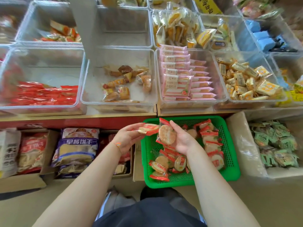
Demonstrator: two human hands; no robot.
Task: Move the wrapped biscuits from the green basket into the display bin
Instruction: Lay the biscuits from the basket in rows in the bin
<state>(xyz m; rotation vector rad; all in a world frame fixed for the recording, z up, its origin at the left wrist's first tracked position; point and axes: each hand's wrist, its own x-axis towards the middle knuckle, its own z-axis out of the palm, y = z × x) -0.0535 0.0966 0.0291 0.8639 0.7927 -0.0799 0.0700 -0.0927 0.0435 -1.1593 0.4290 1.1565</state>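
Observation:
A green basket [229,171] sits on the floor below the shelf, holding several round biscuits in clear wrappers with red ends [211,145]. My left hand [127,138] pinches one wrapped biscuit [148,128] at the basket's upper left corner. My right hand [182,140] holds another wrapped biscuit [167,134] upright above the basket. A clear display bin [39,105] at the left of the shelf holds red-wrapped packs [45,95]. Which bin is the target I cannot tell.
Clear bins line the shelf: one with orange cake packs [124,89], one with pink packs [178,81], one with yellow packs [246,82]. Cardboard boxes of bagged snacks [77,148] stand left of the basket. A box of green packs [275,145] stands right.

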